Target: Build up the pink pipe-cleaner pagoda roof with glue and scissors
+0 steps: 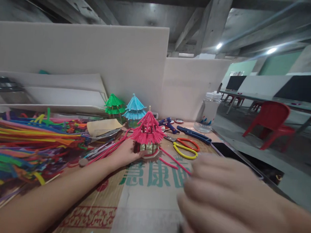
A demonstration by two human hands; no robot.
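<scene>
our left hand (124, 152) clasps the pink pagoda (147, 131) by its base, likely steadying it; our right hand (234, 197) is blurred, so we cannot tell its grip.

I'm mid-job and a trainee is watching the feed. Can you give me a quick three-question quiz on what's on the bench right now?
1. True or false: the left hand holds the pink pipe-cleaner pavilion model at its base, on the printed cardboard sheet.
2. The scissors lying to the right of the pink model have handles of which colours? A) red and yellow B) black and white C) both green
3. Fill in: the heap of multicoloured pipe cleaners lies to the ____ of the left hand.

Key: 1 true; 2 A; 3 left.
</scene>
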